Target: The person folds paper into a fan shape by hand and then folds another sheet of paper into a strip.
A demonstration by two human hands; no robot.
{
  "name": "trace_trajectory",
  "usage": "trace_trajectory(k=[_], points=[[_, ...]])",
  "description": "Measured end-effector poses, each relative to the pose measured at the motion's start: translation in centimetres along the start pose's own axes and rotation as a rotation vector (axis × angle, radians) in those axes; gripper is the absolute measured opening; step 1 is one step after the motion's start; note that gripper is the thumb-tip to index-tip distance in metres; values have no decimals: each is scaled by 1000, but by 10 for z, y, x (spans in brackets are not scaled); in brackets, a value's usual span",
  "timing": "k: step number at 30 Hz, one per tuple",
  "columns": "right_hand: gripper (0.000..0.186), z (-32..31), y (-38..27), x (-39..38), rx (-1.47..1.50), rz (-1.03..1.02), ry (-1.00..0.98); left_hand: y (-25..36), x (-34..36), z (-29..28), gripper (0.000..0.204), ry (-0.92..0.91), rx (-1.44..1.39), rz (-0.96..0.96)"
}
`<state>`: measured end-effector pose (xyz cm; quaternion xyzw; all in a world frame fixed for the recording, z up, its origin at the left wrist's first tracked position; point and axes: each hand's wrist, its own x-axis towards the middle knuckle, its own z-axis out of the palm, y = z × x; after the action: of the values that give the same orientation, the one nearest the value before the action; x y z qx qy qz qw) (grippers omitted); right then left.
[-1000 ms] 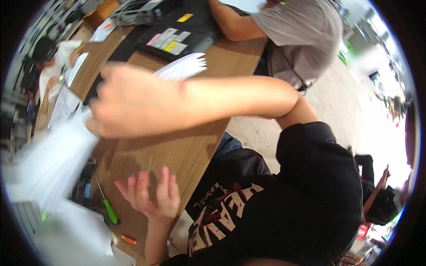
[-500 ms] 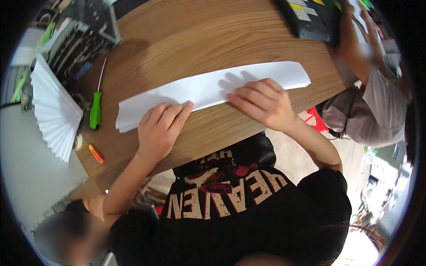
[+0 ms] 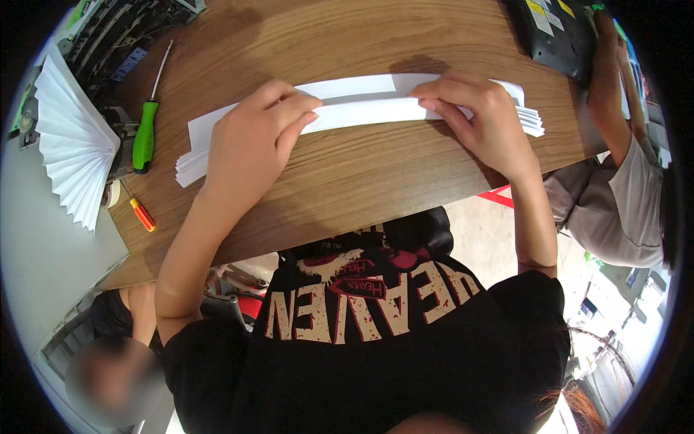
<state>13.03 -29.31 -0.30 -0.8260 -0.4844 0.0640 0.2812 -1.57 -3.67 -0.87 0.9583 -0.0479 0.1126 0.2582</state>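
Observation:
A long white sheet of paper (image 3: 369, 113) lies crosswise on the wooden table, pleated into a narrow strip. Its stacked folds fan out at both ends, and a flat flap shows along the far side. My left hand (image 3: 249, 141) pinches the folded near part between thumb and fingers, left of the middle. On the right, my right hand (image 3: 483, 116) grips the same fold in a similar pinch. Between the two hands the fold stands slightly raised from the flap. My palms hide parts of the strip near its ends.
A pleated white paper fan (image 3: 76, 145) stands at the left, near a green-handled screwdriver (image 3: 144, 137) and a small orange-and-yellow screwdriver (image 3: 142, 215). Dark machinery (image 3: 119, 43) sits far left, a black device (image 3: 553, 36) far right. Another person's arm (image 3: 607, 94) is beside it.
My hands have gone from pressing on the flat strip to pinching its near edge, which is now lifted and turned up into a fold. The whole view has shifted slightly.

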Motion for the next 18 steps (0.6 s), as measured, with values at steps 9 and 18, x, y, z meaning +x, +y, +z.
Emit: trace_trajectory(k=[9,18], points=[[15,-1,3,3,-163,-69,-34,-5,12,-4,14,-62,133,52],[13,-9,24,24,69,-174,-158,-3,28,-10,9,-240,122,-129]])
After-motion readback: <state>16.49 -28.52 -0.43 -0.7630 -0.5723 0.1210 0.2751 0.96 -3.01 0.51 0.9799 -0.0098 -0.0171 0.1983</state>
